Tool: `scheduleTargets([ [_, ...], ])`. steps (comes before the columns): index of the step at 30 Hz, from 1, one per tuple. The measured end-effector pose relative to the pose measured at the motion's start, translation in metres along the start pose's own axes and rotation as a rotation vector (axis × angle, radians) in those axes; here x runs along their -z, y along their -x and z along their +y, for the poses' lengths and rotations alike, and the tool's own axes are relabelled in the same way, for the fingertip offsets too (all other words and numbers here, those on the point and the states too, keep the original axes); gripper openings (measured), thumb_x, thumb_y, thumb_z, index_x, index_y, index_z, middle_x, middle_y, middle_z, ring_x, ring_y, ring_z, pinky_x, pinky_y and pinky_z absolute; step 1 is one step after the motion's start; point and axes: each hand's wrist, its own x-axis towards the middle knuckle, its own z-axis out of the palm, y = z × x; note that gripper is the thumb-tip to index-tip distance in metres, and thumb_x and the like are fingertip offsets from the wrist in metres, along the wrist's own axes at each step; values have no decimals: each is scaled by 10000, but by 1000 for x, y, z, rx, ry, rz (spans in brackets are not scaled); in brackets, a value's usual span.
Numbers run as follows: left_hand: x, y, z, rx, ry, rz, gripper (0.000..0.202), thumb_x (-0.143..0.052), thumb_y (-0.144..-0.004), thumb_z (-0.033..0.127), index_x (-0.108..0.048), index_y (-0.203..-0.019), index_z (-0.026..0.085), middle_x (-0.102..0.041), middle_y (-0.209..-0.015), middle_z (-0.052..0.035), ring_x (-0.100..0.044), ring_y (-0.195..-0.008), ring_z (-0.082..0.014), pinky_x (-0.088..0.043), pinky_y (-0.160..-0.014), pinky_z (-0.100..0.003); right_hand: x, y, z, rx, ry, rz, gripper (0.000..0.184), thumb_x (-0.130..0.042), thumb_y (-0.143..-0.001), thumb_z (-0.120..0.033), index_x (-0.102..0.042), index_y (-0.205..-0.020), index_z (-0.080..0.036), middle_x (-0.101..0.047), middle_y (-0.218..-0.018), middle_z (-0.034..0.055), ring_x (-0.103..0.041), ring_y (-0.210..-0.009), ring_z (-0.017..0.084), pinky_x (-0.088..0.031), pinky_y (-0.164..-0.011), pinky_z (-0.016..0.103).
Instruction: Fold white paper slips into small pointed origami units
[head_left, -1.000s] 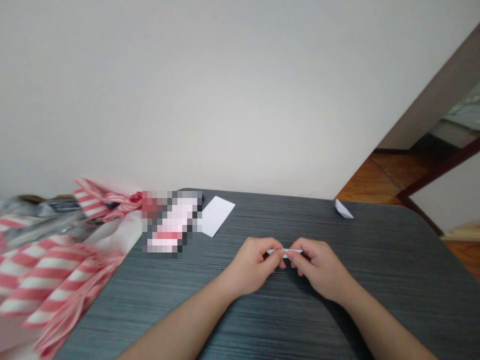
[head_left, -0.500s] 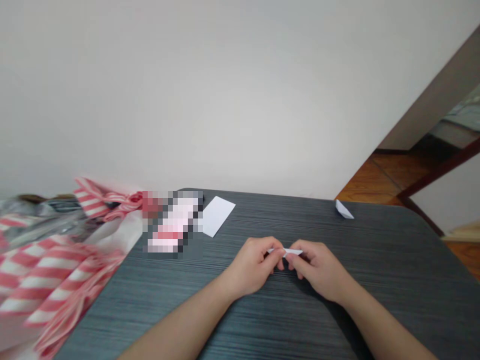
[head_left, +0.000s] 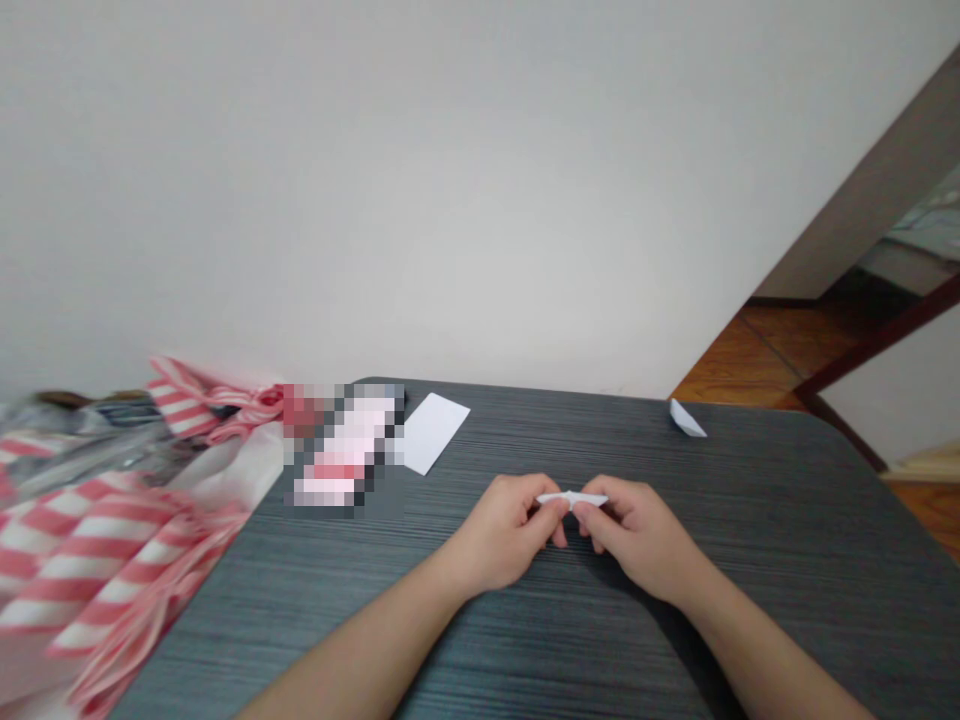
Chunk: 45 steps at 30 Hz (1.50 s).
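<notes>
1. Small folded white paper strip (head_left: 574, 499) is held between both hands just above the dark grey wood-grain desk (head_left: 750, 580). It is about midway between the desk's left and right edges and somewhat nearer the far edge than the near one.
2. The left hand (head_left: 510, 530) has its grip pinched shut on the strip's left end, thumb against fingertips, with the other fingers curled in under the palm.
3. The right hand (head_left: 637, 540) has its grip closed the same way on the strip's right end. The fingertips of the two hands almost meet below the strip's middle.
4. The strip runs roughly level from left to right, with a slight bump at its middle. Whether it touches the desk cannot be told.
5. Both bare forearms reach in over the near edge.
6. A flat white rectangular card (head_left: 435, 432) lies near the far left corner, well apart from the hands and just beside a pixelated pink-and-white object (head_left: 341, 445).
7. A small folded white paper shape (head_left: 686, 420) sits at the far right corner.
8. Red-and-white striped plastic bags (head_left: 97, 540) are heaped along the left edge.
</notes>
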Motion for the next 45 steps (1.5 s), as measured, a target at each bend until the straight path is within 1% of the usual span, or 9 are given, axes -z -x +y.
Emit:
scheduleTargets([
  [5,2,0,2,-19,-40,-5,325,-485,-947,302,-645,-705,157,-686,-645,-15,-555,-556,-108,-378,-550,-203,-3,0,4,13,-38,-3,142,-580,-892,-256,-662,-806,-178,-613,-623,-14,-542,-539,119,-387,-509,213],
  [11,1,-1,1,-19,-4,-19,318,-480,-952,303,-639,-717,157,-682,-648,-11,-560,-562,-102,-394,-567,-197,0,0,3,-6,-6,-24,197,-570,-899,-233,-647,-727,-176,-605,-544,-26,-523,-488,111,-372,-497,212],
  [17,-2,-1,-4,25,100,-11,269,-513,-940,357,-640,-823,151,-694,-693,-25,-579,-575,-112,-400,-537,-198,4,2,0,-19,-15,-31,187,-577,-885,-222,-647,-718,-174,-617,-541,-24,-532,-493,113,-379,-505,211],
  [24,0,0,-1,7,32,7,328,-474,-961,352,-634,-753,155,-678,-653,-16,-571,-562,-110,-396,-549,-202,1,-1,5,-48,-54,-38,158,-575,-876,-217,-654,-748,-170,-614,-540,-24,-537,-484,112,-378,-485,207],
  [27,1,0,0,1,19,13,330,-469,-963,344,-637,-750,157,-675,-647,-13,-567,-562,-109,-394,-553,-201,1,-1,8,-53,-84,-19,165,-562,-895,-249,-655,-782,-172,-609,-553,-24,-536,-486,114,-388,-489,213],
  [30,1,0,0,3,2,9,344,-475,-958,346,-641,-723,158,-665,-628,-10,-553,-547,-106,-386,-546,-202,3,-1,8,-44,-70,16,187,-547,-909,-253,-643,-767,-177,-601,-555,-28,-545,-501,115,-405,-521,220],
  [34,1,0,0,8,19,15,358,-476,-957,355,-644,-710,158,-665,-630,-12,-552,-542,-105,-392,-546,-203,6,-1,5,-23,-16,36,205,-538,-912,-241,-624,-736,-184,-598,-540,-31,-547,-505,119,-405,-535,225],
  [38,-1,-1,0,16,64,15,374,-455,-966,368,-641,-721,156,-666,-640,-15,-560,-538,-107,-401,-538,-204,7,0,3,-30,-13,54,206,-533,-913,-243,-617,-734,-186,-613,-558,-26,-562,-521,124,-410,-546,229],
  [45,-2,-1,1,63,83,32,396,-436,-969,361,-642,-698,158,-691,-630,-15,-549,-495,-104,-416,-526,-203,4,0,9,-74,-64,53,209,-542,-909,-274,-621,-736,-188,-610,-559,-28,-561,-507,121,-412,-530,227],
])
